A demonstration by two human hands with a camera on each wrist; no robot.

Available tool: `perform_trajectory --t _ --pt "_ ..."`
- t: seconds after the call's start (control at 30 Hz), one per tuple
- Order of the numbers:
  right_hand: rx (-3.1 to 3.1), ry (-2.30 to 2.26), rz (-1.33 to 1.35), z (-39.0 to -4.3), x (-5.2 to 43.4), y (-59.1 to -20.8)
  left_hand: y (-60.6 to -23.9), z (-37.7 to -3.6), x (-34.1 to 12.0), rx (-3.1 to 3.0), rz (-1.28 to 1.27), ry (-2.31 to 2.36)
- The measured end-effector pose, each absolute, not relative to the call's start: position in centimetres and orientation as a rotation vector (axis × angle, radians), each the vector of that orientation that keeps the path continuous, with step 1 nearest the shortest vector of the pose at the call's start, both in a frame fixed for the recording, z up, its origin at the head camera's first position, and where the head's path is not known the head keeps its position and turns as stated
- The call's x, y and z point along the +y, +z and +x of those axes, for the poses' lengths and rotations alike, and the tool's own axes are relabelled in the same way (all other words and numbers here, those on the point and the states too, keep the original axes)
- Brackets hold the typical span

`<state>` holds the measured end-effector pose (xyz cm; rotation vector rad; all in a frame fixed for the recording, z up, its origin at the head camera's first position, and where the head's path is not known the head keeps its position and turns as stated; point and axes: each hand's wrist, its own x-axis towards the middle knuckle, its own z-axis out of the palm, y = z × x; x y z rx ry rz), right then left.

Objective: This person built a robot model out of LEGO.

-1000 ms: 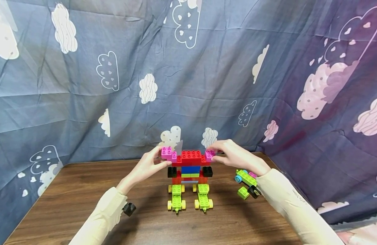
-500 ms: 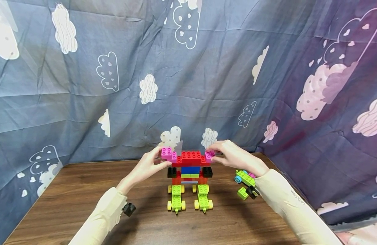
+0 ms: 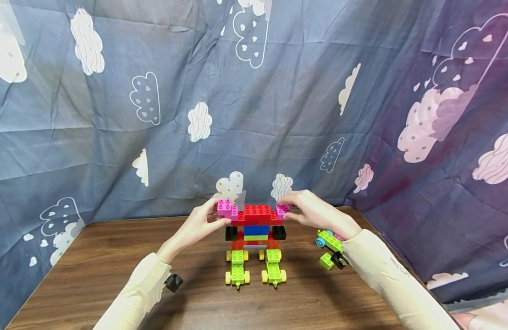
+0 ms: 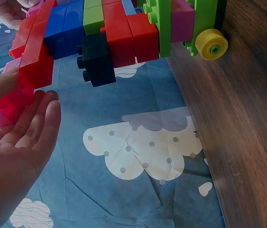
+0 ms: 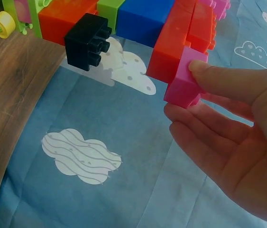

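Note:
A brick figure (image 3: 256,238) stands in the middle of the wooden table (image 3: 93,275), with a red top row, a blue and green middle, black side bricks and two green wheeled feet. My left hand (image 3: 216,214) pinches the pink brick (image 3: 226,208) at the left end of the red row. My right hand (image 3: 286,209) pinches the pink brick (image 3: 281,211) at the right end. In the right wrist view my thumb lies on that pink brick (image 5: 185,85) with the fingers under it. In the left wrist view my left hand (image 4: 14,137) cups the pink brick (image 4: 7,107).
A small green wheeled assembly (image 3: 330,240) and a loose green brick (image 3: 326,261) lie right of the figure, by my right forearm. A black piece (image 3: 174,282) lies near my left sleeve. A blue cloud-print cloth (image 3: 254,114) hangs behind and at both sides.

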<state>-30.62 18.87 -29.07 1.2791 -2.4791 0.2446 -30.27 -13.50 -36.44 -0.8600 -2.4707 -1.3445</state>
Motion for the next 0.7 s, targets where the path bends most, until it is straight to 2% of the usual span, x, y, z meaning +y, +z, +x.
perform_trajectory --t 0.7 --pt "-2.439 0.271 1.260 -30.61 19.12 -29.81 -36.40 -30.28 -13.54 -2.465 -0.866 -1.311"
